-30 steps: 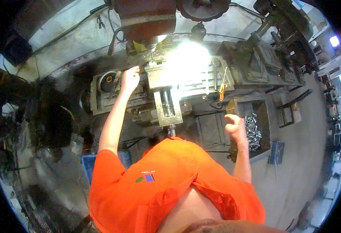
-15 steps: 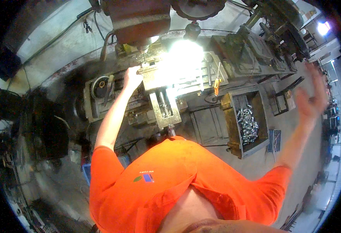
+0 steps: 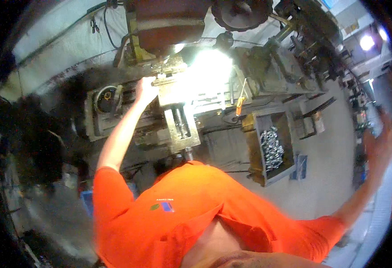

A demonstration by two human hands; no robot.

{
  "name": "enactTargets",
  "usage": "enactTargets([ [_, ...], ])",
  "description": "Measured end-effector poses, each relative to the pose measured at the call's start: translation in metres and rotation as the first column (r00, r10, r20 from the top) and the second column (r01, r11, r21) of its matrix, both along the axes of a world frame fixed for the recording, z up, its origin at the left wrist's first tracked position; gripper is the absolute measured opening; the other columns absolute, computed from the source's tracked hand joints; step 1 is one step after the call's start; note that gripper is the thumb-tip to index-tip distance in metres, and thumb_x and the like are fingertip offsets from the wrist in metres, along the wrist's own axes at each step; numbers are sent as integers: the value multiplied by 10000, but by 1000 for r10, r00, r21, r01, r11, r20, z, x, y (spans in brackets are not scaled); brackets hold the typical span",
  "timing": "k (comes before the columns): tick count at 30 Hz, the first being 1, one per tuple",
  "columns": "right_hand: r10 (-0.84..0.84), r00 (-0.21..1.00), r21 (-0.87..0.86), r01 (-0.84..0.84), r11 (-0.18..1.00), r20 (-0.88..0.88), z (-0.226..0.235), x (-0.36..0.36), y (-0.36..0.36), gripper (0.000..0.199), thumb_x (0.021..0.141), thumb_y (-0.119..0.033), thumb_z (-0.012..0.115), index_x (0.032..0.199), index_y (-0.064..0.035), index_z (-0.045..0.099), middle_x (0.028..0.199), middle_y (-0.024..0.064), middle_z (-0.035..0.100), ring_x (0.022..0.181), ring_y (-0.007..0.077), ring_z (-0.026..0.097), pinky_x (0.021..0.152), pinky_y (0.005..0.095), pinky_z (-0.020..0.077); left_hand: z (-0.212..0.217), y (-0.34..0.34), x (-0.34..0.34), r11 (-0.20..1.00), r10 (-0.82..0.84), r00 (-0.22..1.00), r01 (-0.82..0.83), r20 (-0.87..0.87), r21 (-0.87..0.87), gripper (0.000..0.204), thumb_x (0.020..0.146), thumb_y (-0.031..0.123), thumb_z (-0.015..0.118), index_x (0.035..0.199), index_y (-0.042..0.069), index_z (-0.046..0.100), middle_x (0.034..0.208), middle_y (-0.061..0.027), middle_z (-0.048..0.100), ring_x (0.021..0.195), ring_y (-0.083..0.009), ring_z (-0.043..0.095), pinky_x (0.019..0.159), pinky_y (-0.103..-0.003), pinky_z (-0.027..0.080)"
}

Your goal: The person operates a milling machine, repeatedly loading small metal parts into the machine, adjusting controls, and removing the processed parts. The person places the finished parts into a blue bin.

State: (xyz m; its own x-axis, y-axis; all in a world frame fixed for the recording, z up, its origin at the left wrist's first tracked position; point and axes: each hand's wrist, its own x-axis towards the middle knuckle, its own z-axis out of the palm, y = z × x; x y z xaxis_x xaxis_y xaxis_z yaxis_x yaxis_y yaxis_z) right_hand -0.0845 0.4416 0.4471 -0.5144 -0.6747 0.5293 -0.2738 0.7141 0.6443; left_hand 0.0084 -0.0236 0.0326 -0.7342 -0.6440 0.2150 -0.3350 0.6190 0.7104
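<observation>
My left hand (image 3: 146,91) is closed at the left end of a machine vise (image 3: 182,140), by its jaws. Whatever its fingers grip, if anything, is hidden. The machine's spindle (image 3: 162,61) stands just above the jaws. Bright lamp glare washes out the vise's right side. My right hand (image 3: 381,138) is raised far out to the right, away from the machine. Motion blurs it, but the thumb stands apart from the fingers and nothing shows in it.
A metal box (image 3: 255,156) of shiny small metal parts (image 3: 271,149) stands right of the vise. An orange-handled tool (image 3: 239,106) is at the machine table's edge. A round part (image 3: 108,99) lies on the table's left. A blue container (image 3: 299,167) sits beyond the box.
My right arm has swung farther out to the right. My left hand has stayed at the vise jaws. The whole view has shifted slightly.
</observation>
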Motion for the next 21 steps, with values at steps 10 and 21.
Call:
enactTargets([
  [10, 268, 482, -452, 319, 833, 834, -176, 0, 3, 405, 639, 44, 475, 1022, -49, 568, 609, 10, 474, 551, 89, 428, 509, 232, 365, -25, -10, -8, 999, 39, 999, -38, 8, -31, 318, 619, 100, 620, 925, 15, 635, 941, -173, 611, 918, -319, 578, 804, -375, 460],
  [21, 327, 426, -460, 259, 850, 844, -152, -9, 8, 410, 627, 93, 450, 989, -60, 565, 589, -41, 424, 523, 39, 387, 465, 202, 301, -26, -15, -6, 996, 63, 998, -64, -10, -70, 320, 599, 99, 631, 910, 25, 637, 916, -174, 617, 890, -321, 586, 781, -375, 469],
])
